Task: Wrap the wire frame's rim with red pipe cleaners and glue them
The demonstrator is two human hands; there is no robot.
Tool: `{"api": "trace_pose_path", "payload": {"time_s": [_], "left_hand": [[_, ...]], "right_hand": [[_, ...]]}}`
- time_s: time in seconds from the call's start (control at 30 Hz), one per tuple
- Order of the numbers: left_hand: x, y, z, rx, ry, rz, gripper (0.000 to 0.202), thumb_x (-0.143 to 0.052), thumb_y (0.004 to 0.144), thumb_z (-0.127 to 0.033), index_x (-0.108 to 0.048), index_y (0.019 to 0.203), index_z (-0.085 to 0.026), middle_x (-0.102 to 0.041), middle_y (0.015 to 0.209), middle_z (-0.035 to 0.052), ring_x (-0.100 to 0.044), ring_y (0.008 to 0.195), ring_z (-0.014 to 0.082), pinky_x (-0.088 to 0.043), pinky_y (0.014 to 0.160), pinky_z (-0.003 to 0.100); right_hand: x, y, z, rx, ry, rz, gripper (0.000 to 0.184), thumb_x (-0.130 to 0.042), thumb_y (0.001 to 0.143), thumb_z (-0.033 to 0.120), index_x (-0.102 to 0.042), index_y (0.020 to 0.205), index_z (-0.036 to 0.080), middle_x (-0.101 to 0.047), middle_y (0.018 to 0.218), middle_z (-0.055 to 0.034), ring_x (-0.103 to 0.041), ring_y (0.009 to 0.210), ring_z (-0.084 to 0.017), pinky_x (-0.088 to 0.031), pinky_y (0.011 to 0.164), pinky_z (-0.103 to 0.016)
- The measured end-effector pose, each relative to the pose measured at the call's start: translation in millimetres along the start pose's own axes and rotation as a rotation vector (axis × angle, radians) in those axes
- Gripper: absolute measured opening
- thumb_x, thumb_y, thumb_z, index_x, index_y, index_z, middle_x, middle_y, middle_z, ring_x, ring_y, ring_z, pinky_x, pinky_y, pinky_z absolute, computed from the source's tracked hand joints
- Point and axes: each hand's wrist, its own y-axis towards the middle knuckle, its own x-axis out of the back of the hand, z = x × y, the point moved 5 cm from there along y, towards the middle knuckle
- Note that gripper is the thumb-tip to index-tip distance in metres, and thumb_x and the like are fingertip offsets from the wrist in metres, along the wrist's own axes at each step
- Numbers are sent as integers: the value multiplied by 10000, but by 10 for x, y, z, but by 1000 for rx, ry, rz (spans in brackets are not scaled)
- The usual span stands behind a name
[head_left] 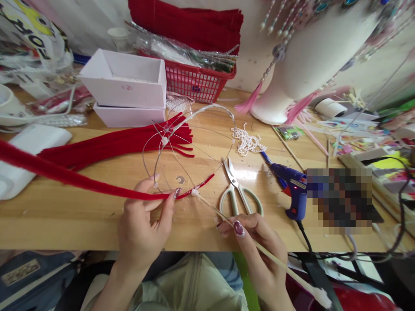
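My left hand (145, 216) pinches a long red pipe cleaner (106, 190) between thumb and fingers, against the lower edge of a wire frame (212, 106). The pipe cleaner's tip runs along that curved edge; its other end leaves the view at left. Between thumb and fingers of my right hand (256, 242) is a thin wooden stick (275, 259). Its far end meets a whitish blob (195, 192) on the frame's edge, close to the red tip; another whitish lump sits on its near end. Scissors (235, 185) lie partly open beyond my right hand.
A blue glue gun (295, 190) with a red light lies at right, its cord hanging off the table. Red pipe cleaners (129, 144), white boxes (129, 93), a red basket (201, 82), pearl strings (248, 142) and a white mannequin head (301, 65) stand or lie behind.
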Motion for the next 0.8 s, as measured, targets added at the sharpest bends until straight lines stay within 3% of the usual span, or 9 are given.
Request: {"api": "trace_pose_path", "payload": {"time_s": [0.17, 0.47, 0.63, 0.8], "left_hand": [[-4, 1, -10, 23, 9, -2, 472, -739, 839, -157, -507, 1249, -177, -699, 1212, 155, -807, 737, 222, -689, 667, 265], [10, 38, -15, 111, -42, -17, 451, -742, 800, -158, -524, 1195, -167, -705, 1185, 176, -806, 723, 239, -692, 666, 276], [9, 41, -7, 160, -58, -22, 467, -762, 771, -158, -533, 1177, -137, -741, 1048, 162, -805, 707, 258, -690, 659, 282], [15, 24, -1, 145, -56, -20, 434, -752, 784, -145, -548, 1167, -152, -728, 1128, 167, -805, 715, 235, -690, 696, 292]], "right_hand": [[12, 5, 10, 22, 40, -15, 136, -591, 992, 258, -724, 970, 240, -746, 858, -34, -707, 775, -167, -558, 707, -252], [22, 47, -100, -81, 303, -101, 158, -627, 981, 322, -741, 950, 216, -777, 823, -59, -743, 746, -198, -615, 706, -307], [28, 47, -143, -155, 219, -190, 147, -640, 977, 337, -721, 909, 234, -807, 864, -52, -773, 768, -204, -639, 689, -298], [-28, 36, -91, -119, 95, -148, 115, -627, 985, 303, -708, 929, 244, -824, 907, -47, -785, 780, -201, -645, 718, -297]]}}
